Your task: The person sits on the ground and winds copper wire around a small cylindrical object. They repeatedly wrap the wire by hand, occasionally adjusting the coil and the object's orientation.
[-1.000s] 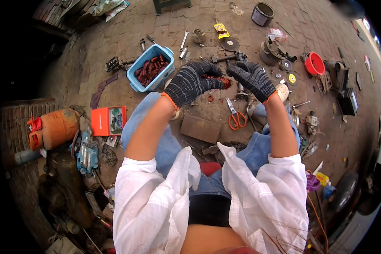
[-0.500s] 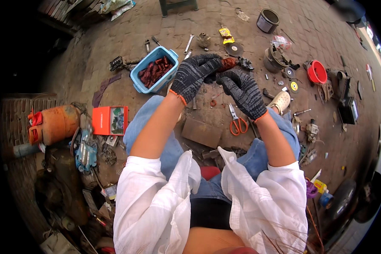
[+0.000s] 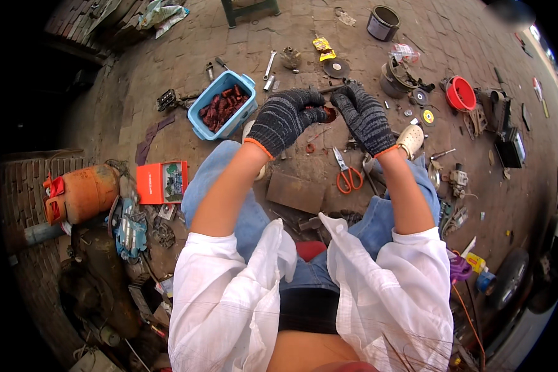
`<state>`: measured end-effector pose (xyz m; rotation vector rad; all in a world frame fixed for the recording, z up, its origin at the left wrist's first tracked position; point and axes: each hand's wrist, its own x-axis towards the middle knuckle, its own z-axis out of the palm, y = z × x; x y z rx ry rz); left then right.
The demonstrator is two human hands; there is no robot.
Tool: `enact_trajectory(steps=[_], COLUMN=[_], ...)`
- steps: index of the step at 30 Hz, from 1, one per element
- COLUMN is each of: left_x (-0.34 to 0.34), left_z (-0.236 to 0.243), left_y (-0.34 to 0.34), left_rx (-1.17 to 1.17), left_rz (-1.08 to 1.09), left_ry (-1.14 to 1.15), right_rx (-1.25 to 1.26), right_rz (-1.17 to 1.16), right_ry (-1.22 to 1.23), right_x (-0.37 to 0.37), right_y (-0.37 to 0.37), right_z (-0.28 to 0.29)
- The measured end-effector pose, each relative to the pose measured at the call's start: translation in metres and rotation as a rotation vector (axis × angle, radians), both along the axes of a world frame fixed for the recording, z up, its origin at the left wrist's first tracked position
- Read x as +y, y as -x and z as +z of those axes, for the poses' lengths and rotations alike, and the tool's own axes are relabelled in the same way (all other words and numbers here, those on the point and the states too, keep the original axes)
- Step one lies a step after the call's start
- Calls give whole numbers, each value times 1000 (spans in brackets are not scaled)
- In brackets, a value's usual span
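together, left hand [image 3: 283, 119] and right hand [image 3: 364, 115] pinch a small red part [image 3: 330, 114].

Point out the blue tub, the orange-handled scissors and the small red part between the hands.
blue tub [image 3: 199, 127]: head view, near rim.
orange-handled scissors [image 3: 348, 180]: head view, handle loops.
small red part [image 3: 330, 114]: head view, visible edge.

- Our gloved left hand [image 3: 283, 119] and right hand [image 3: 364, 116] hide most of the small red part [image 3: 330, 114] between them.
- We cannot tell what kind of part it is.
- The dark wheel [image 3: 508, 276] blurs at the rim.
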<state>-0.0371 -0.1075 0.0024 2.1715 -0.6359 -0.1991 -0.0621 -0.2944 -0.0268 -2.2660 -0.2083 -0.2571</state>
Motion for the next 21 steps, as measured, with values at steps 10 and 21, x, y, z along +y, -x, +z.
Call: enact_trajectory(steps=[10, 21], left_x=[13, 10], left_z=[-8, 13], left_y=[-10, -5], left_rx=[820, 280], left_rz=[150, -59], left_ry=[879, 126], right_rx=[-34, 65], right_rz=[172, 153], right_ry=[-237, -314], right_x=[31, -10], right_y=[24, -7], right_z=[14, -10])
